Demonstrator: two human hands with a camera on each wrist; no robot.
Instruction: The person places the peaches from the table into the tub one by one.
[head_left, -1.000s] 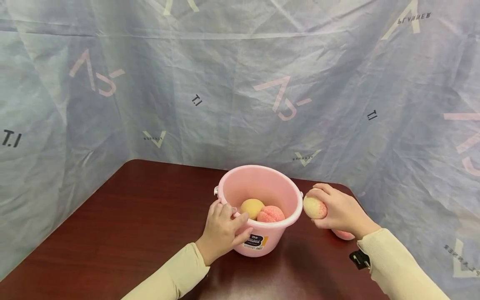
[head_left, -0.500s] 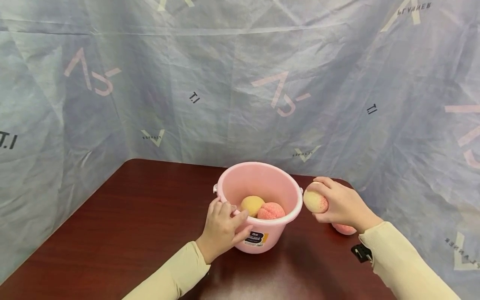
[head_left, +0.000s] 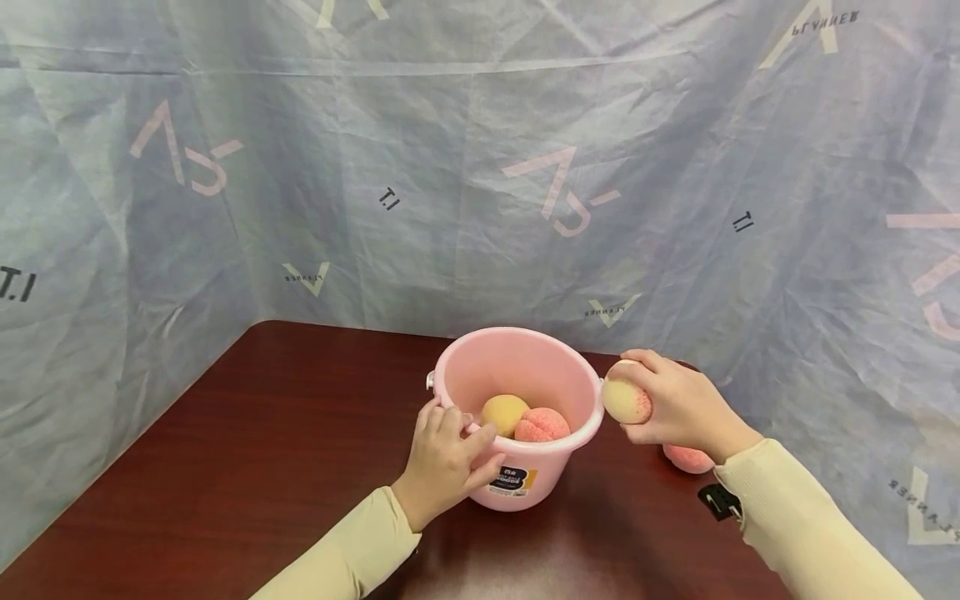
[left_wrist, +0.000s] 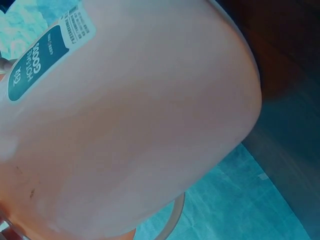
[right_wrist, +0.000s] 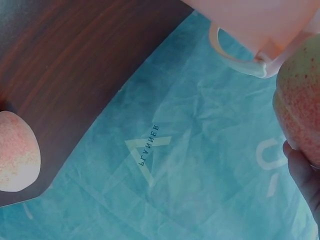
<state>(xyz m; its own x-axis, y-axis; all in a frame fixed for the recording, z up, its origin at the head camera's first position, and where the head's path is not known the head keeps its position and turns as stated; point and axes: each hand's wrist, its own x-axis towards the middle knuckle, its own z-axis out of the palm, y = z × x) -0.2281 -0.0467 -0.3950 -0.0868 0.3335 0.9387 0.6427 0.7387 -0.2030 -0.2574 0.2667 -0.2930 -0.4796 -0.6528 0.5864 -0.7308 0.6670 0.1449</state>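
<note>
A pink bucket [head_left: 525, 475] stands on the dark table in the head view. Inside it lie a yellow round fruit [head_left: 504, 415] and a pink-red peach [head_left: 542, 425]. My left hand [head_left: 442, 458] grips the near-left part of the bucket's rim, thumb outside. In the left wrist view the bucket's outer wall [left_wrist: 135, 115] covers most of the picture. To the right of the bucket, my right hand [head_left: 682, 404] holds a pale yellow peach with a red blush [head_left: 627, 398], level with the rim. In the right wrist view that peach [right_wrist: 302, 100] appears at the right edge.
Another pink peach [head_left: 687, 459] lies on the table [head_left: 262, 458] below my right hand, partly covered by it. The bucket's handle [right_wrist: 230, 60] hangs down on its far side. A grey printed cloth [head_left: 465, 208] hangs behind and beside the table.
My right hand has risen a little with the peach and shifted slightly left, to the bucket's rim. The left hand stays at the rim, and the fruits inside have not moved.
</note>
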